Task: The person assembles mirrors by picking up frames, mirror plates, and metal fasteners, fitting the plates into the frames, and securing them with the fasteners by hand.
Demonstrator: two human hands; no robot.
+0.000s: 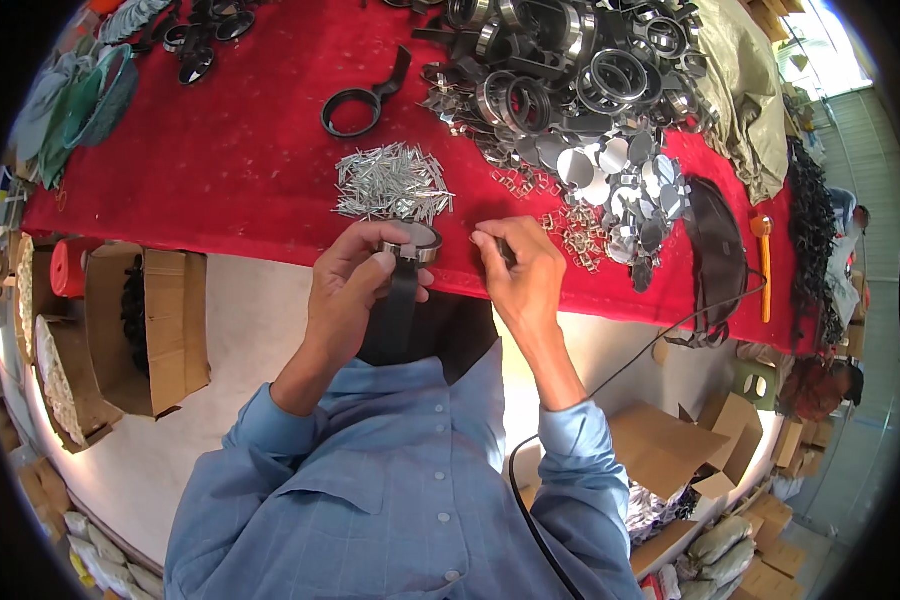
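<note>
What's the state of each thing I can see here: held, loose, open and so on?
Left hand: fingers shut on strap
Right hand: fingers curled; contents unclear
Strap: held near its round metal end
Pins: loose, heaped
Discs: loose, overlapping
Cloth: spread out
Hammer: lying down
Left box: open
Right box: open, flaps spread

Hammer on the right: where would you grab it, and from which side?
Probably by the handle, with the right hand coming from the wearer's side: the hammer lies with its long, slim handle pointing that way and its thicker head at the far end.
</note>
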